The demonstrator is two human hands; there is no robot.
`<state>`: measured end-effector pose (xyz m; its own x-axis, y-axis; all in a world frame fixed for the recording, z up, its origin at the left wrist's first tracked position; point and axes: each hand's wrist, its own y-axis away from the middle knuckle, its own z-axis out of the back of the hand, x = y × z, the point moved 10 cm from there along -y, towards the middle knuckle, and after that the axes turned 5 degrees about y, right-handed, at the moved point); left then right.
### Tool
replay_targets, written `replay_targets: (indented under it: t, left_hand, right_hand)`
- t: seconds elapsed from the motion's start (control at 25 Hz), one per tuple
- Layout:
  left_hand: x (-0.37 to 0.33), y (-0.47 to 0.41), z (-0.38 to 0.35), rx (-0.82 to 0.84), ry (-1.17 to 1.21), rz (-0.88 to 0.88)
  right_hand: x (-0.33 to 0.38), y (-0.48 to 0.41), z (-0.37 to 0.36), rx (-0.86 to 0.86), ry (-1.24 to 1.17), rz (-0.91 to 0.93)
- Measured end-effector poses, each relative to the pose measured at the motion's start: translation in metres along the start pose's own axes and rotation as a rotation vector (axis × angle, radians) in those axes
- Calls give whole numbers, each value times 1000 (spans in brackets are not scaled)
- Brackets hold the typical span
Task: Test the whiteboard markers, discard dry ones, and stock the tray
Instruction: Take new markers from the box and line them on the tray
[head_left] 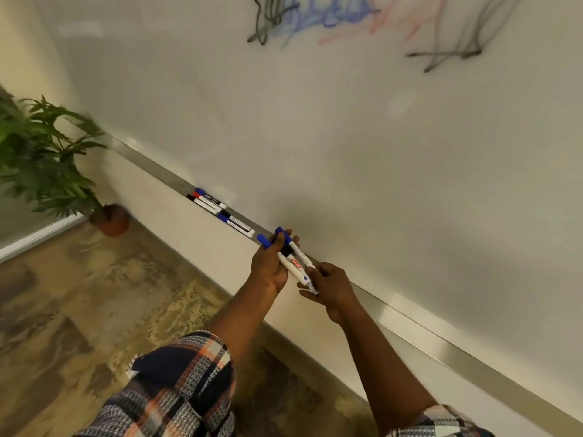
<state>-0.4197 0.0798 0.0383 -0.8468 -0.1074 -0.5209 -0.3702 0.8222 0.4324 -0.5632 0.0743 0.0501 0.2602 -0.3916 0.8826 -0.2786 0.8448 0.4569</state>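
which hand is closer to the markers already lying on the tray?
Left. The left hand, gripping a bundle of markers, sits just beyond the lying markers along the tray. The right hand holds the bundle's other end, farther along.

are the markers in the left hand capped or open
Capped, as far as shows: two of the markers gripped in the left hand end in blue caps above its fingers.

Held markers [291, 268]: white barrels, blue caps. Scribbles [331, 14] at twelve o'clock: black, blue, red. Sleeve [183, 383] at six: navy-orange-white plaid.
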Motion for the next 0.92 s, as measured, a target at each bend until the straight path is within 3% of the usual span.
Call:
replay_targets:
  t: [0.2,0.48,0.92]
  left_hand:
    - [-50,-47,33,-153,-140,-46]
    - [-142,-118,103,-333,-104,-93]
    - [-177,-165,129,-264,-27,155]
  right_hand:
    - [13,-54,-51,-22,47,-51]
    - [48,-137,-96,-301,365,101]
    - [57,-179,-151,-594,306,144]
